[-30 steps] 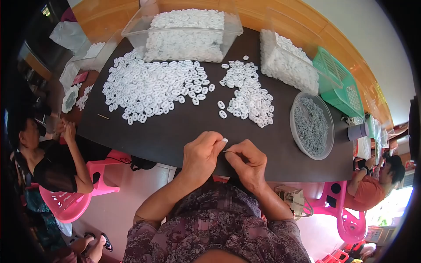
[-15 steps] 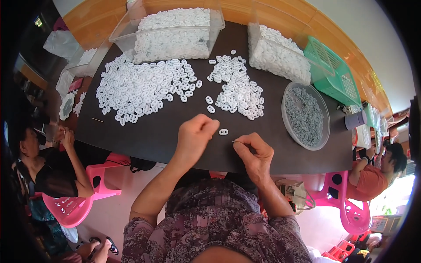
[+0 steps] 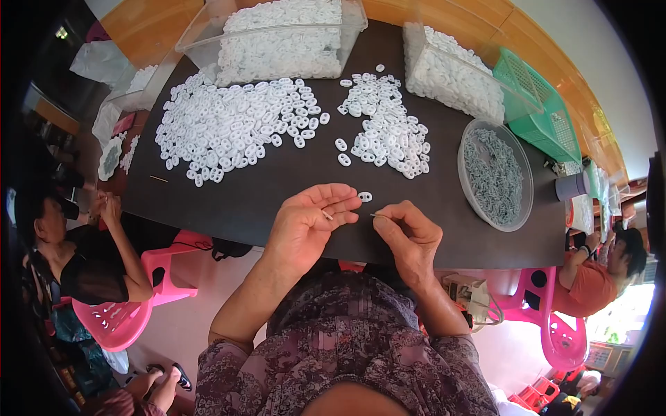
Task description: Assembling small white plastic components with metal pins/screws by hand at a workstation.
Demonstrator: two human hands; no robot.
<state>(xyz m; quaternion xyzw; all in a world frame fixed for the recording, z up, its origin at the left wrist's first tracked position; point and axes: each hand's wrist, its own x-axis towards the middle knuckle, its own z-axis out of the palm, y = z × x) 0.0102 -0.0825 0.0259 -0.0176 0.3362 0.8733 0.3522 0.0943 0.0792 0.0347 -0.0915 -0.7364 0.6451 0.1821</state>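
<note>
My left hand is turned partly palm up over the near part of the dark table, its fingers loosely stretched to the right. A small, thin, pale piece shows between its thumb and fingers. Thumb and forefinger of my right hand pinch a thin grey pin-like piece, pointing left. Just beyond the left fingertips lies a single white oval plastic piece with two holes. Farther off are a large heap and a smaller heap of the same white pieces.
Clear bins of white pieces stand at the back. To the right are a round tub of small grey parts, a green basket and a purplish cup. A thin stick lies left. People sit at both sides.
My left hand has opened out from a closed shape and turned palm up, exposing the small pale piece. My right hand keeps its pinch. The whole view has shifted slightly.
</note>
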